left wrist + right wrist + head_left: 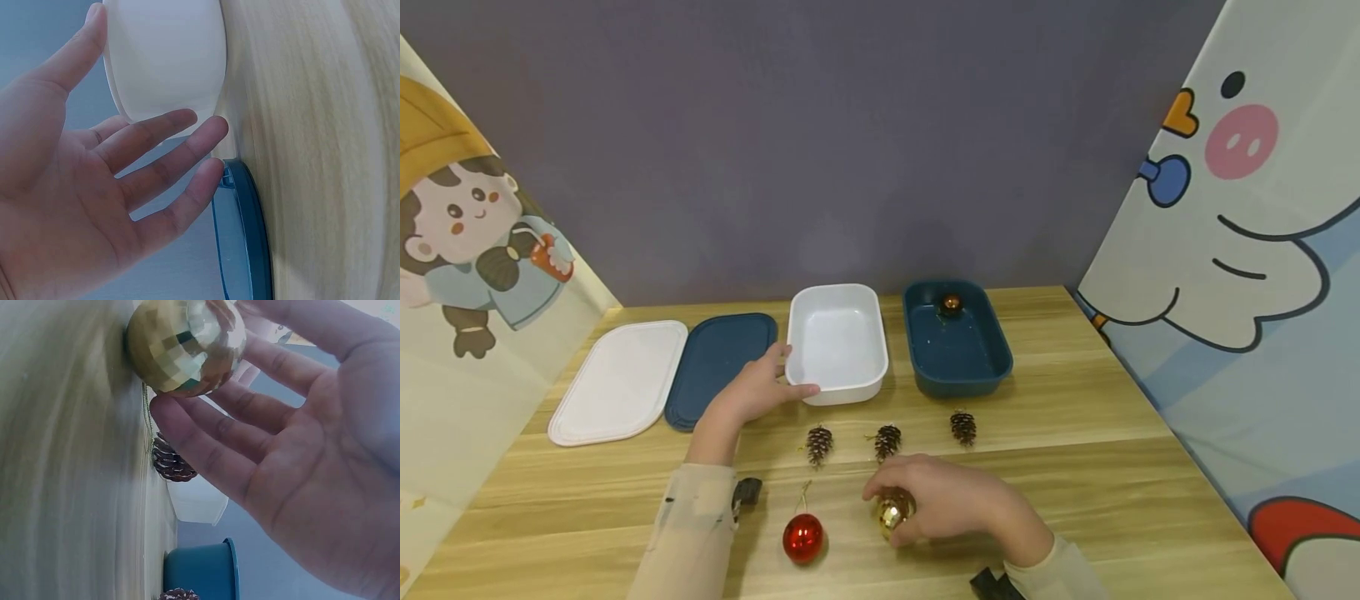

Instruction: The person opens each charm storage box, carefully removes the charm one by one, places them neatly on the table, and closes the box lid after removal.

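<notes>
My left hand is at the near left corner of the white container, fingers spread, with the thumb along its front rim. In the left wrist view, the left fingers are extended beside the container wall. My right hand holds a shiny gold faceted ball between curled fingers and thumb, low over the wooden table. The same gold ball lies against the fingertips in the right wrist view. A red ball ornament with a gold loop sits to its left.
Three pine cones, left, middle and right, lie before the containers. The dark blue container holds a small copper-coloured ball. A white lid and a blue lid lie left. A grey wall stands behind.
</notes>
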`<state>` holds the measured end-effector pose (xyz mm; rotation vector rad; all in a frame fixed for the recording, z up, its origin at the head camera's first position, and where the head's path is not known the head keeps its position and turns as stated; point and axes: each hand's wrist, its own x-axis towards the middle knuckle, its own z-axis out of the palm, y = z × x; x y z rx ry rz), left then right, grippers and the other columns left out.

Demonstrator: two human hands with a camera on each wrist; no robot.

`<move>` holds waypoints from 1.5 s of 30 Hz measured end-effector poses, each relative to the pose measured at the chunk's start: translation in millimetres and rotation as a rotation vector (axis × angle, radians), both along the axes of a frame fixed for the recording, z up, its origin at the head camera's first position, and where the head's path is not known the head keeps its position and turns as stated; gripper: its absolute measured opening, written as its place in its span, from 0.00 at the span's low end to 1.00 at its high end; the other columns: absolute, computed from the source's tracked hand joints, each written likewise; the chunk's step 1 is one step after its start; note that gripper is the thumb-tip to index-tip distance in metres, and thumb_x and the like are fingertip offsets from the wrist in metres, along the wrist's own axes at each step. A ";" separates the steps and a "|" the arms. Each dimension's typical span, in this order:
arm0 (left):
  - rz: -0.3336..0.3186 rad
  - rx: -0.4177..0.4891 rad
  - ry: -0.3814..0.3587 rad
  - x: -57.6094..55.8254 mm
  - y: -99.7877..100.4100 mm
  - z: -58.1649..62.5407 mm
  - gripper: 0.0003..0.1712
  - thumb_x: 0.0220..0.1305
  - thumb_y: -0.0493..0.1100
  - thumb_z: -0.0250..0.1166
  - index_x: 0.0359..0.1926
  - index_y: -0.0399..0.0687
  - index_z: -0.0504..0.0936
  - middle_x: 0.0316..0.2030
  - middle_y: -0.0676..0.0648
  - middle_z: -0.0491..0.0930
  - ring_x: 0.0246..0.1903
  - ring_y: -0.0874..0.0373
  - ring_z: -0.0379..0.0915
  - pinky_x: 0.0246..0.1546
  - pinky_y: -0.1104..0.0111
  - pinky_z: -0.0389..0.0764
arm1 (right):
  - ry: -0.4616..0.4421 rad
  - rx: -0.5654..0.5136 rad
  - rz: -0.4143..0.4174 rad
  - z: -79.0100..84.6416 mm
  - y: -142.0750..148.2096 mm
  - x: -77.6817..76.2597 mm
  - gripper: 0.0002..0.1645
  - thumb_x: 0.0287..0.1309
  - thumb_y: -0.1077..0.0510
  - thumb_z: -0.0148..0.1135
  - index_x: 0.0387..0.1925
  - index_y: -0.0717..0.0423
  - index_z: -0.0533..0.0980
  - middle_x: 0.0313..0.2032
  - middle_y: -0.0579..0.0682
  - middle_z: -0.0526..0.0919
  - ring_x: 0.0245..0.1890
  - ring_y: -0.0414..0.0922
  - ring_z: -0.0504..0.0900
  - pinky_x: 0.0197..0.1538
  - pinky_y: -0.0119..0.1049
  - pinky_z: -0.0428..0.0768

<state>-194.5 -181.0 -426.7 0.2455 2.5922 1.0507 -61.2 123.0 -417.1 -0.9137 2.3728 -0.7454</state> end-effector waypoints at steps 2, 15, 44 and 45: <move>0.002 0.001 0.000 -0.3 -0.4 -0.5 0.67 0.64 0.67 0.74 0.85 0.37 0.46 0.78 0.28 0.64 0.78 0.32 0.61 0.75 0.39 0.69 | -0.004 0.001 -0.001 0.1 0.0 -0.2 0.30 0.56 0.49 0.82 0.60 0.41 0.83 0.57 0.32 0.83 0.52 0.28 0.78 0.61 0.31 0.81; 0.002 0.008 0.001 -0.8 -2.0 0.4 0.67 0.65 0.66 0.74 0.85 0.37 0.45 0.79 0.29 0.62 0.79 0.32 0.61 0.75 0.39 0.69 | 0.006 0.003 -0.009 1.7 5.0 -2.9 0.33 0.56 0.46 0.81 0.63 0.41 0.81 0.56 0.35 0.83 0.51 0.30 0.78 0.59 0.32 0.82; -0.006 0.023 0.003 -1.7 -0.9 -5.0 0.68 0.64 0.67 0.74 0.85 0.37 0.45 0.81 0.30 0.60 0.79 0.34 0.60 0.75 0.40 0.69 | 0.228 0.067 -0.154 106.2 81.8 -87.1 0.29 0.69 0.48 0.72 0.67 0.51 0.79 0.63 0.53 0.84 0.52 0.47 0.86 0.51 0.42 0.86; -0.003 0.020 0.001 -1.5 -1.2 -4.8 0.68 0.64 0.67 0.74 0.85 0.38 0.45 0.80 0.30 0.60 0.79 0.33 0.60 0.75 0.40 0.69 | 0.218 0.075 -0.183 109.2 85.2 -95.6 0.30 0.70 0.48 0.71 0.68 0.52 0.78 0.64 0.55 0.83 0.54 0.49 0.86 0.52 0.44 0.87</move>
